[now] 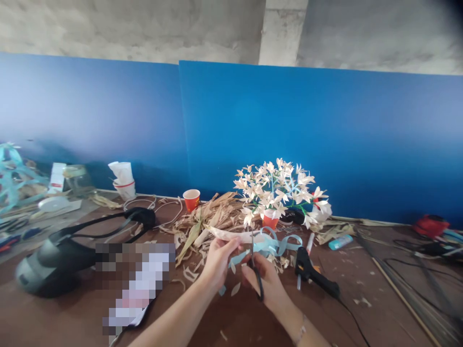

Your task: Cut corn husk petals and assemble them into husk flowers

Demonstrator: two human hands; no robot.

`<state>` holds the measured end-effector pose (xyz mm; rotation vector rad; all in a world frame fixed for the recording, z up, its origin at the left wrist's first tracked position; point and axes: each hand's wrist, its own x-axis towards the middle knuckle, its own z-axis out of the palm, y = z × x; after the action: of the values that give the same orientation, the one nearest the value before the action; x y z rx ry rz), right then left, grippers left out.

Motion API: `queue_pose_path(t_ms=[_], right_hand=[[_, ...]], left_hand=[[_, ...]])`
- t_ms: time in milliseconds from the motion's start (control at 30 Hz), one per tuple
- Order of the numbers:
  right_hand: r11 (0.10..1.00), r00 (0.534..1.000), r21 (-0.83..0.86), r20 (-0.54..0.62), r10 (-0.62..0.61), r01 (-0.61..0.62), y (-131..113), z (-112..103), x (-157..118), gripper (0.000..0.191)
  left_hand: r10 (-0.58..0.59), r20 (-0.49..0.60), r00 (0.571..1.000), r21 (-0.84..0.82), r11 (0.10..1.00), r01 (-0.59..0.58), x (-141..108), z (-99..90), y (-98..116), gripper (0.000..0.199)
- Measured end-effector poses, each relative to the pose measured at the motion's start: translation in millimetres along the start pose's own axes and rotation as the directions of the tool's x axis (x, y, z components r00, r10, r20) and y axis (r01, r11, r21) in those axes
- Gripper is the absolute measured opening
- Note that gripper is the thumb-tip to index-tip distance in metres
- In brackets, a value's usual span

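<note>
My left hand [218, 260] pinches a long pale strip of dried husk [226, 234] between thumb and fingers. In my right hand [270, 283] is a pair of black-handled scissors [259, 279], blades pointing up and away. The blades cross in front of the strip's right part; whether they touch it I cannot tell. Pale blue ribbon [265, 245] curls just beyond the scissors. A bunch of cream flowers [278, 185] on green and blue stems stands behind, in a red paper cup [269, 222]. Dried husks [220, 209] are heaped behind my left hand.
A black glue gun [314, 274] lies right of my right hand, its cord trailing to the front edge. Another red cup [191, 199] stands behind. To the left are a black-and-grey headset [50, 262] and a blurred-out flat object [141, 284]. A blue tube [340, 242] lies at the right.
</note>
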<state>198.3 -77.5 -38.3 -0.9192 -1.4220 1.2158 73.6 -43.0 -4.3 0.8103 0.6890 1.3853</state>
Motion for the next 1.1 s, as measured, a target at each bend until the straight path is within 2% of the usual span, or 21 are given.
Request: queue_pose_path(t_ms=[100, 333, 500, 600, 733, 900, 1100], right_hand=[[1.0, 0.999, -0.012, -0.038, 0.013, -0.013, -5, 0, 0, 0.032], [0.988, 0.988, -0.107, -0.118, 0.094, -0.107, -7, 2, -1, 0.036], [0.975, 0.976, -0.14, -0.153, 0.152, -0.174, -8, 0, 0, 0.036], [0.981, 0.983, -0.128, -0.126, 0.133, -0.149, -5, -2, 0, 0.033], [0.992, 0.997, -0.094, -0.022, 0.077, -0.079, 4, -2, -2, 0.031], [0.988, 0.987, -0.076, 0.076, 0.141, -0.135, 13, -2, -3, 0.031], [0.992, 0.987, -0.005, 0.092, 0.129, -0.129, 13, -1, -3, 0.033]], left_hand=[[-0.027, -0.009, 1.0, 0.04, 0.999, 0.027, -2, 0.7, -3, 0.022], [0.004, 0.009, 1.0, 0.046, 0.999, -0.005, 1, -2.8, -6, 0.017], [0.006, -0.023, 1.0, 0.044, 0.999, -0.005, 4, -6.0, -5, 0.018], [0.032, -0.001, 0.999, 0.042, 0.999, -0.032, 7, -9.3, -1, 0.019], [0.07, 0.019, 0.997, 0.007, 0.998, -0.07, 10, -12.9, 9, 0.016], [0.152, 0.022, 0.988, 0.022, 0.988, -0.152, 14, -18.4, 17, 0.016], [0.124, -0.003, 0.992, 0.064, 0.99, -0.123, 13, -16.9, 16, 0.021]])
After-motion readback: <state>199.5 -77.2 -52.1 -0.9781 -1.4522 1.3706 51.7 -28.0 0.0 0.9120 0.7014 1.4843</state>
